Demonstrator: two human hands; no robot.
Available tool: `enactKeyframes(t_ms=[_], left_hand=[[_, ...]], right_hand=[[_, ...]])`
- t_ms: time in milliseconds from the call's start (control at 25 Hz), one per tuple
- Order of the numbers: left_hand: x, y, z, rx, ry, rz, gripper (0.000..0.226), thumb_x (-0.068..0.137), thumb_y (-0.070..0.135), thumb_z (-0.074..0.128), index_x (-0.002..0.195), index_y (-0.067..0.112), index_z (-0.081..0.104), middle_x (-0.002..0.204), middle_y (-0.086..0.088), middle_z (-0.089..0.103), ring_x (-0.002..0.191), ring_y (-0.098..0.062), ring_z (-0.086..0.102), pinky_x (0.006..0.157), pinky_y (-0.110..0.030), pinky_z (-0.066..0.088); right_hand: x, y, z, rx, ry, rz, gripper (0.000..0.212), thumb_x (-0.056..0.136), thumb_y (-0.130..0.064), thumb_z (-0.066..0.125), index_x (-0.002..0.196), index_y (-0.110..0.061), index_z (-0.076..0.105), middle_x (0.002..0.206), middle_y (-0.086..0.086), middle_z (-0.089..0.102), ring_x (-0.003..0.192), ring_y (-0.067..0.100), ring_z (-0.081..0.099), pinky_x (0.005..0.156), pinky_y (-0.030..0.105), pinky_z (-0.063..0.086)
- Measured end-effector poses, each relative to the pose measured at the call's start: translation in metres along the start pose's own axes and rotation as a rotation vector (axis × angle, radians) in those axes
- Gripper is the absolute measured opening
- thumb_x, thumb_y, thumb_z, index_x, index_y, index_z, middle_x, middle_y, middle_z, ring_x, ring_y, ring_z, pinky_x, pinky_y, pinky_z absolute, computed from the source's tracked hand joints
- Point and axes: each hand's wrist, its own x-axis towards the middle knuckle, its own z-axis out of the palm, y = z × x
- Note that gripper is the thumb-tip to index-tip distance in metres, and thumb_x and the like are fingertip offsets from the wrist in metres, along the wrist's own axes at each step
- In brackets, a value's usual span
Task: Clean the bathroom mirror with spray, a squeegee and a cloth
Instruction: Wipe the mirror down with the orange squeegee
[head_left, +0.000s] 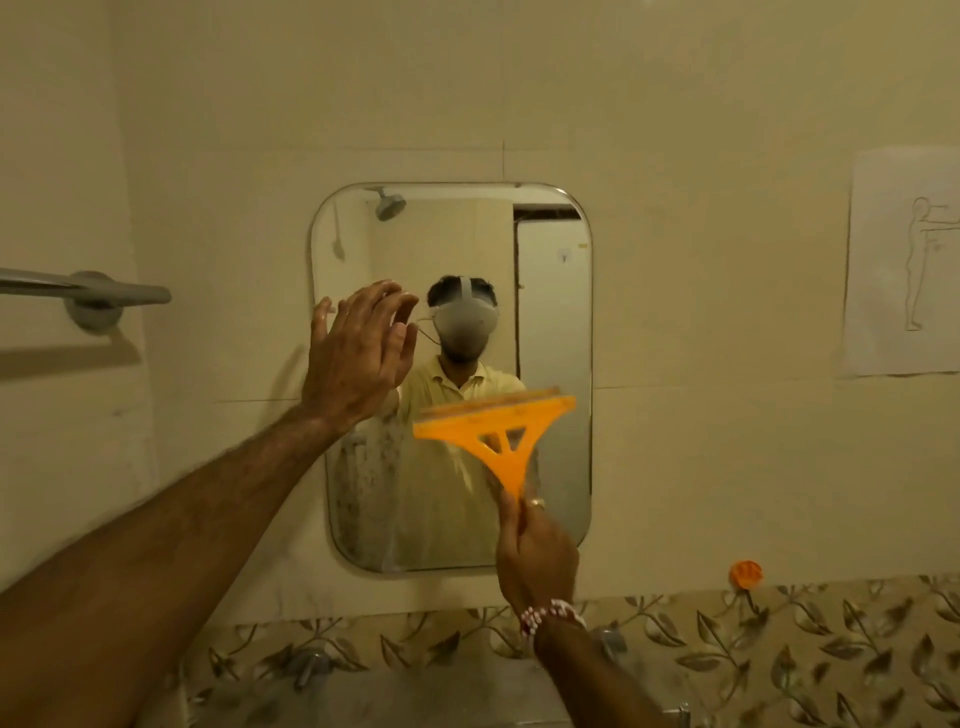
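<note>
Right hand (537, 556): closed round the squeegee (498, 426) handle, low on the stem, blade end up. Blade lies across the mirror (556, 322) about mid-height, tilted slightly, right end higher. Whether the edge actually touches the glass I cannot tell. The low grip probably gives reach and leverage for a downward pull. A beaded bracelet (550, 616) sits at that wrist.

Left hand (361, 348): open, fingers spread and slightly curled, holding nothing. It is raised at the mirror's left edge, upper half; palm faces the glass. Contact unclear. Likely steadying the body or the mirror while the other hand works.

Mirror: one, rounded corners, fixed to the wall. Lower left part looks streaked and spotted with wet residue; upper part reads clearer. Judgement: squeegee stage under way, lower half not yet done.

Outward: one towel bar (88, 296) on the left wall, one paper sheet (904, 260) with a figure drawing on the right, one small orange hook (746, 574) below it, above the leaf-pattern tile band (831, 660).

Count: one squeegee, one mirror, two hands. No spray bottle or cloth in view.
</note>
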Motion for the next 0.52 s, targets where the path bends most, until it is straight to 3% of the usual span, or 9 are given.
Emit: enactKeyframes(t_ms=[120,280,400,520], left_hand=[[0.003,-0.010,-0.022,-0.039,0.016,-0.036,0.047,0.107,0.034,0.032,0.147,0.019,0.051,0.157,-0.005,0.048,0.145,-0.023,0.044,0.123,-0.061,0.018],[-0.001,-0.033,-0.044,-0.007,0.022,-0.073,0.047,0.108,0.034,0.032,0.147,0.019,0.052,0.158,-0.006,0.048,0.147,-0.024,0.043,0.125,-0.060,0.017],[-0.008,-0.051,-0.049,0.006,0.020,-0.091,0.047,0.108,0.033,0.032,0.148,0.019,0.052,0.158,-0.007,0.048,0.148,-0.024,0.043,0.125,-0.059,0.016],[-0.020,-0.063,-0.048,0.029,-0.002,-0.095,0.047,0.108,0.032,0.032,0.150,0.020,0.050,0.159,-0.006,0.047,0.148,-0.023,0.041,0.125,-0.057,0.017]], right_hand=[[0.038,-0.067,0.021,0.207,-0.060,-0.066,0.057,0.093,-0.067,0.024,0.091,-0.027,0.064,0.062,-0.011,0.056,0.057,0.009,0.057,0.051,0.026,0.044],[0.072,-0.132,0.052,0.526,-0.244,0.057,0.037,0.096,-0.059,0.038,0.078,-0.033,0.057,0.059,-0.006,0.062,0.052,0.015,0.064,0.052,0.041,0.059],[0.067,-0.133,0.069,0.493,-0.246,0.108,0.044,0.085,-0.071,0.032,0.075,-0.034,0.055,0.067,-0.004,0.061,0.063,0.027,0.067,0.060,0.046,0.059],[0.031,-0.096,0.084,0.445,-0.296,0.126,0.041,0.092,-0.063,0.038,0.067,-0.034,0.053,0.065,0.002,0.059,0.065,0.036,0.065,0.064,0.052,0.057]])
